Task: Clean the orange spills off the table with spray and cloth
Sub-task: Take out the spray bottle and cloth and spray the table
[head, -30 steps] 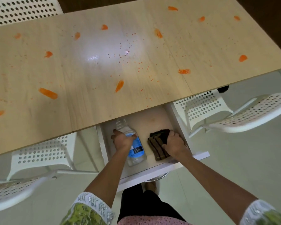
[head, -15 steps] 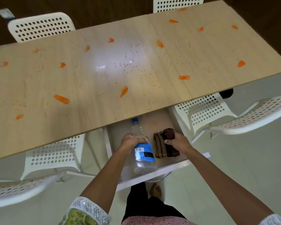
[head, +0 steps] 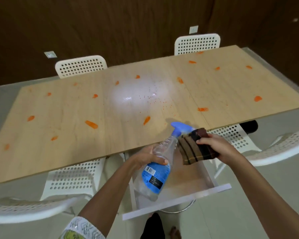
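A light wooden table carries several orange smears, such as one at left-centre and one near the front edge, plus fine orange specks around a glare patch. My left hand grips a clear spray bottle with a blue label and blue nozzle, tilted toward the table's near edge. My right hand holds a folded brown striped cloth right beside the bottle's neck, just in front of the table edge.
An open white drawer juts out under the table below my hands. White perforated chairs stand at near left, near right, and behind the table. A dark wood wall is behind.
Both hands have lifted out of the drawer, raising the bottle and cloth to the table's edge. The view has tilted up, showing the far chairs and wall.
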